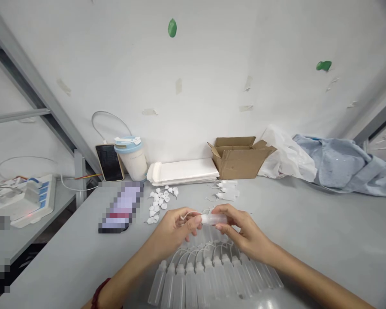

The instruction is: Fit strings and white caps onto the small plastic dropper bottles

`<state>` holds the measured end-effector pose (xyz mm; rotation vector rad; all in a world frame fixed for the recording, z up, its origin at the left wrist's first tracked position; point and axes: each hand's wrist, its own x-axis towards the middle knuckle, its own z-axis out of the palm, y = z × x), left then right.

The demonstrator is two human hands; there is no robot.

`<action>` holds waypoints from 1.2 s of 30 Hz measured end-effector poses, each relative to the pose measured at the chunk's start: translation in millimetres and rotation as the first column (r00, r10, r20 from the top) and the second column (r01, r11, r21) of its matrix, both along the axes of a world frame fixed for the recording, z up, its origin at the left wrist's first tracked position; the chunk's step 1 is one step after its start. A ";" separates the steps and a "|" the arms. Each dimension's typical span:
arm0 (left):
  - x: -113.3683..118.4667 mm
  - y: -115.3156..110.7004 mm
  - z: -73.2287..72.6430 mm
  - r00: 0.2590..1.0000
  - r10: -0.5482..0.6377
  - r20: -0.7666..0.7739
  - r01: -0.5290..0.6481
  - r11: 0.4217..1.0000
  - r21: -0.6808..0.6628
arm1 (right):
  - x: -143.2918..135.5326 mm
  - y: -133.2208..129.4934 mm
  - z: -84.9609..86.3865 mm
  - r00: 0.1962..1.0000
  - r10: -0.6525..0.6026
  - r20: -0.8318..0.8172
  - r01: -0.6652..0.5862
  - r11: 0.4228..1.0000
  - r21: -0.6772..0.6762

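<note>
A small translucent plastic bottle (pixel 216 219) with a white cap lies sideways between my two hands above the table. My left hand (pixel 178 227) pinches the cap end, where a thin white strap curves up. Around the bottle's base, my right hand (pixel 241 225) closes its thumb and fingers. Below them, several similar bottles (pixel 189 285) with strapped caps lie side by side in a fanned row near the table's front. More bottles, partly hidden by my hands, lie just behind that row. Loose white caps (pixel 161 199) are scattered beyond my left hand.
Farther back lie a few more bottles (pixel 227 195). Against the wall stand a white stack of flat packs (pixel 186 171), an open cardboard box (pixel 241 163), a plastic bag (pixel 283 154) and blue cloth (pixel 344 165). Leftward are a cup (pixel 133 161), an upright phone (pixel 110 163) and a blurred-out phone (pixel 122 208).
</note>
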<state>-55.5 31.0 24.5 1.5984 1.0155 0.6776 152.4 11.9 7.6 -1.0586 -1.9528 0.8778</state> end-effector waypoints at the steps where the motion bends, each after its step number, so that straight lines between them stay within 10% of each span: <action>1: 0.4 -0.5 0.2 0.999 -0.035 0.008 0.035 0.999 -0.011 | -0.1 -0.4 -0.8 1.000 0.001 0.028 -0.003 0.999 0.045; 6: 4.7 -6.8 -0.8 1.000 -0.019 -0.003 0.019 0.999 0.042 | 0.4 -2.0 -2.8 0.993 0.015 0.114 -0.028 0.992 0.119; 14: 6.5 -13.9 -7.4 0.992 0.031 -0.120 0.017 0.926 0.378 | 0.3 -2.8 5.9 1.000 0.008 -0.030 -0.013 0.982 -0.186; 19: 7.0 -15.3 -14.5 0.984 0.034 -0.176 0.077 0.806 0.587 | -3.1 3.8 -3.3 0.935 -0.034 -0.354 -0.175 0.824 -0.539; 23: 8.4 -17.0 -10.9 0.990 0.041 -0.135 0.044 0.819 0.572 | -3.4 3.9 -3.2 0.888 -0.035 -0.459 -0.265 0.778 -0.570; 32: 9.5 -16.5 -3.5 0.994 -0.039 -0.101 0.059 0.977 0.205 | -2.8 -4.9 6.3 0.968 -0.026 -0.251 -0.067 0.933 -0.354; 36: 10.3 -17.4 -8.7 0.985 -0.036 -0.171 0.089 0.945 0.314 | -0.9 -0.5 2.4 0.960 -0.028 -0.278 -0.088 0.914 -0.396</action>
